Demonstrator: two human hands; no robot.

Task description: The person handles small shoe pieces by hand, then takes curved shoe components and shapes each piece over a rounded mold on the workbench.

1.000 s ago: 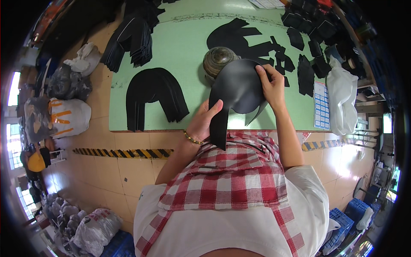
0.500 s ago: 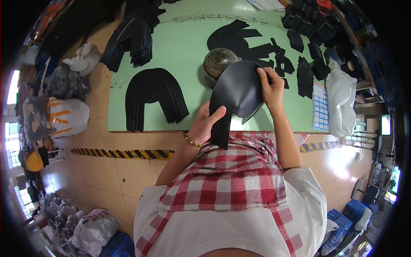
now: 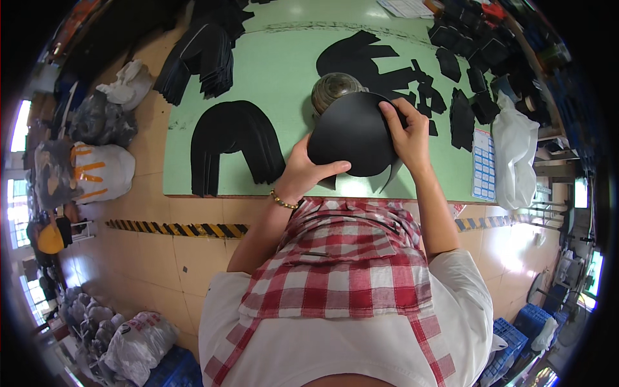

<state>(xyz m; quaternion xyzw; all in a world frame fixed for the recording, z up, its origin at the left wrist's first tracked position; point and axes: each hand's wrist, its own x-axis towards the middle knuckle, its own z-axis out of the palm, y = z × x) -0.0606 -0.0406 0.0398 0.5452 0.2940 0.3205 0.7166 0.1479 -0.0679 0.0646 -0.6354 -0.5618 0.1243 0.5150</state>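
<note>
Both my hands hold a smooth black curved sheet [image 3: 353, 134], leather-like, near the front edge of the green table [image 3: 277, 71]. My left hand [image 3: 304, 169] grips its lower left edge, thumb on the face and fingers hidden behind. At its upper right edge my right hand [image 3: 410, 132] pinches it with the thumb in front. Narrow ends of the sheet hang below, partly hidden. Just behind it stands a round, marbled, brownish-grey block [image 3: 335, 88], its lower part covered by the sheet. To the left lies a stack of black U-shaped pieces [image 3: 236, 119].
More black U-shaped pieces [image 3: 216, 55] are stacked at the far left. Flat black cutouts [image 3: 361, 61] and small black pieces [image 3: 461, 119] lie behind and right. A printed card [image 3: 483, 164] and a white plastic bag [image 3: 514, 158] are at the right edge.
The sheet has been turned and bent so its left strip no longer hangs toward me. My left hand has shifted slightly left with its thumb across the lower edge; my right hand still pinches.
</note>
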